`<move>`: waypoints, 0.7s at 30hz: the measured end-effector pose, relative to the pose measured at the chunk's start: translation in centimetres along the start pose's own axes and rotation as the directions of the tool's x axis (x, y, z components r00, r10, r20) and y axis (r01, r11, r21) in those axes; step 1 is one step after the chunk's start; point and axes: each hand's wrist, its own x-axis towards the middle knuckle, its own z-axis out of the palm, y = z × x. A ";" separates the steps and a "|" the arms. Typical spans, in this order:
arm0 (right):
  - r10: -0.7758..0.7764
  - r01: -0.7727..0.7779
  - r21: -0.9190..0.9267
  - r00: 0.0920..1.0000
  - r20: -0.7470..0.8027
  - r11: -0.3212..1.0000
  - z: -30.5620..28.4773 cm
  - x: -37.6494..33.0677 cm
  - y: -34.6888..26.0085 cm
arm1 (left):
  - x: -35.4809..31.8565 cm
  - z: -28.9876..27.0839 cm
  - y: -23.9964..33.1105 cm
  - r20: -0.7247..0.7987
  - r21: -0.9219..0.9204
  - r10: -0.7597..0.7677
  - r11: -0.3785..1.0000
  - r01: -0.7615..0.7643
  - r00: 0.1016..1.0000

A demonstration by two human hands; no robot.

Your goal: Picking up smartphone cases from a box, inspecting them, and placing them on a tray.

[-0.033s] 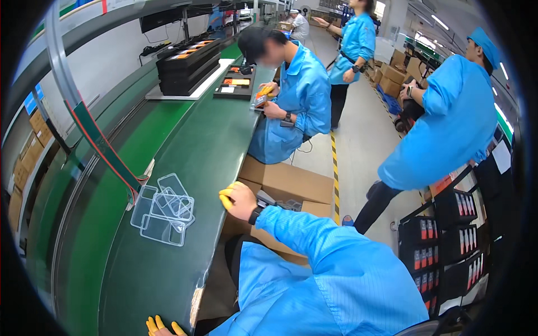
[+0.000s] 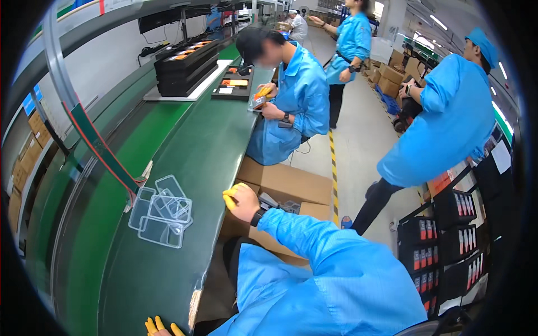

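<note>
My left hand (image 2: 161, 328), with yellow finger cots, lies at the bottom of the view on the green bench top (image 2: 134, 285). Its fingers are spread and nothing is in them; the rest of the hand is cut off. Farther up the near edge, my right hand (image 2: 242, 203) rests with fingers curled in, yellow cots on its tips and nothing visible in its grasp. To its left on the bench lies a loose, overlapping pile of several clear plastic cases (image 2: 162, 215), touched by neither hand.
Below my right hand stands an open cardboard box (image 2: 291, 185) with clear and grey pieces inside. A seated co-worker (image 2: 302, 84) handles a small package beyond. Black trays (image 2: 188, 73) are stacked at the far end. A metal post (image 2: 59, 61) rises on the left; racks (image 2: 428, 235) stand right.
The view has shifted very slightly. Both my hands and the clear cases keep their places; a standing person in the back has moved a little.
</note>
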 end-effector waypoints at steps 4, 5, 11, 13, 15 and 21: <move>0.333 -0.330 -0.101 0.943 0.020 0.939 -1.8 -5.6 5.6 | -0.5 0.5 -0.6 -0.043 0.047 0.069 0.997 -0.067 0.997; 0.459 -0.445 -0.131 0.882 0.107 0.886 -1.8 -7.6 7.2 | -0.3 0.6 -0.7 -0.039 0.049 0.072 0.996 -0.070 0.997; 0.887 -0.599 -0.659 0.235 0.398 0.455 -1.6 -22.6 17.6 | 2.9 1.7 1.7 0.021 -0.059 0.171 0.984 -0.170 0.985; 0.924 -0.554 -0.746 0.142 0.354 0.370 -1.0 -26.5 20.5 | 3.2 4.2 1.7 0.123 -0.138 0.202 0.973 -0.185 0.972; 0.933 -0.547 -0.764 0.104 0.345 0.343 -2.2 -24.3 17.8 | 5.6 5.0 3.4 0.207 -0.162 0.221 0.969 -0.189 0.953; 0.930 -0.551 -0.751 0.171 0.324 0.363 -0.6 -23.9 18.4 | 9.4 6.9 6.0 0.291 -0.217 0.230 0.961 -0.170 0.929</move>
